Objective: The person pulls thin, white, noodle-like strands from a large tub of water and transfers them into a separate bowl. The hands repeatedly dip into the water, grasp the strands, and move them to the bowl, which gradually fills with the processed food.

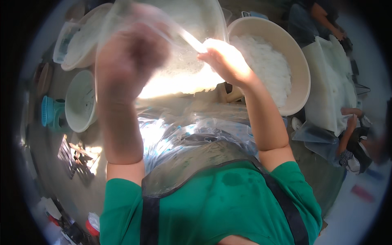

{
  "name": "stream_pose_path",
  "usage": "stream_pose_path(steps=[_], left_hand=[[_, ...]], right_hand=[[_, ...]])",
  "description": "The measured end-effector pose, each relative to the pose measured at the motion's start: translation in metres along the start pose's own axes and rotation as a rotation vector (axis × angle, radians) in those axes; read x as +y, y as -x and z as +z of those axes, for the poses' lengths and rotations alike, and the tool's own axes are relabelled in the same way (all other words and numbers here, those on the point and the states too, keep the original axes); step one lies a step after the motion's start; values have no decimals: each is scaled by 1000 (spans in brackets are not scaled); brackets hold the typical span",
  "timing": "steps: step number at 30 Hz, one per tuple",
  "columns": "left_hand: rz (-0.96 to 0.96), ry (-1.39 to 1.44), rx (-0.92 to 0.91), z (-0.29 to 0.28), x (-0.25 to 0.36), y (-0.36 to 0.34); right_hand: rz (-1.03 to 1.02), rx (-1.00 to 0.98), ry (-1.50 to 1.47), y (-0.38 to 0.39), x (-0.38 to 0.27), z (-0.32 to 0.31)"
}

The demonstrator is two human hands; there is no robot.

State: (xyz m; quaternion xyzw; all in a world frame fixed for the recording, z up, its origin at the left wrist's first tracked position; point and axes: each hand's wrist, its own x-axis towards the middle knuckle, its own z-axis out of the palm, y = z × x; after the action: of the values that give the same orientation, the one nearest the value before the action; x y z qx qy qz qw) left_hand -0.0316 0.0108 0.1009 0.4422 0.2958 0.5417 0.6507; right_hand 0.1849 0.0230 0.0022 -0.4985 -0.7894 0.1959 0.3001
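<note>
My right hand (227, 61) is closed, with thumb and fingers pinching the end of a pale, translucent strip (190, 40). The strip runs up and left toward my left hand (136, 51), which is raised near the camera and smeared by motion. Its fingers cannot be made out, nor whether it grips the strip's other end. Beneath both hands stands a large whitish basin (222, 20) with cloudy, wet-looking contents, glaring in sunlight along its near side. A clear plastic apron (196, 130) covers my front.
At the right is a cream tub (301, 57) of white, fluffy-looking material. Beyond it, a white container (320, 87) stands near other people's arms (347, 132). On the left are another filled basin (77, 63), a pale green bowl (79, 102) and a turquoise plastic item (51, 112).
</note>
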Motion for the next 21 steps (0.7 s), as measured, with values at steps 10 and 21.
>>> stream_pose_path(steps=[10,21], left_hand=[[210,144,19,-72,17,-31],[68,-975,186,-98,-183,-19]], right_hand=[[-248,536,-588,-59,-3,-78],[-13,126,0,31,28,49]])
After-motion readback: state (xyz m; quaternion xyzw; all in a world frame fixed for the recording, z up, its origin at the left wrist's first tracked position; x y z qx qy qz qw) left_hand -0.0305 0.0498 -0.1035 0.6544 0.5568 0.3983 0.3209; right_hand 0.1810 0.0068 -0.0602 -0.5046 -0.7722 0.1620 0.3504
